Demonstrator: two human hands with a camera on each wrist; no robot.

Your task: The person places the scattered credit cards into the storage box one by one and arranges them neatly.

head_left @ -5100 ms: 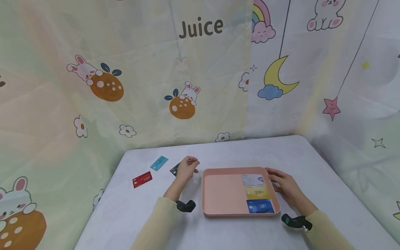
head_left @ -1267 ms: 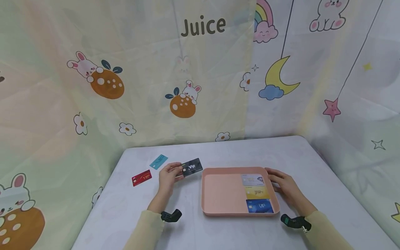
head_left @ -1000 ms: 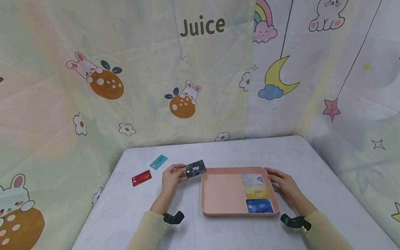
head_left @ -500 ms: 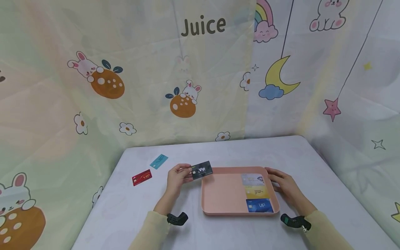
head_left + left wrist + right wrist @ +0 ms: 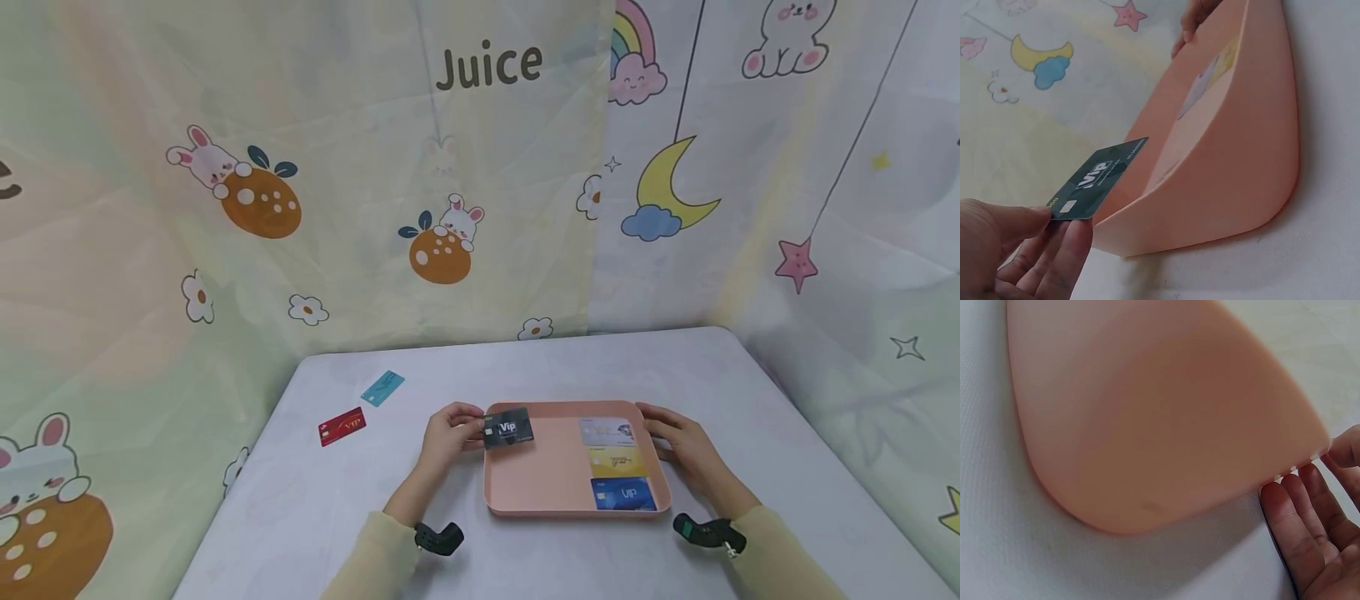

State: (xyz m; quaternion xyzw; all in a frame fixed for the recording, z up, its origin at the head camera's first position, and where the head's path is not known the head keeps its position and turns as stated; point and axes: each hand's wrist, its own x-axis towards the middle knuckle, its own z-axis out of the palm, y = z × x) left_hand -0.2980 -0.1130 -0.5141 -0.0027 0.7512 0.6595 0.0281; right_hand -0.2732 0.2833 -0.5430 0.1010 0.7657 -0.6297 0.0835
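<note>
A: Since the earlier frame, the left hand (image 5: pixel 447 435) has moved rightward, its fingers pinching one end of the black card (image 5: pixel 508 427) above the pink tray (image 5: pixel 540 483), left side.
B: And the right hand (image 5: pixel 686 442)?
A: Relaxed fingers touch the tray's right wall.
B: Technique?
A: Probably best lowered level, past the rim. Thin, flat card; smooth, round-cornered tray; finely textured white tabletop (image 5: pixel 570 558).
</note>
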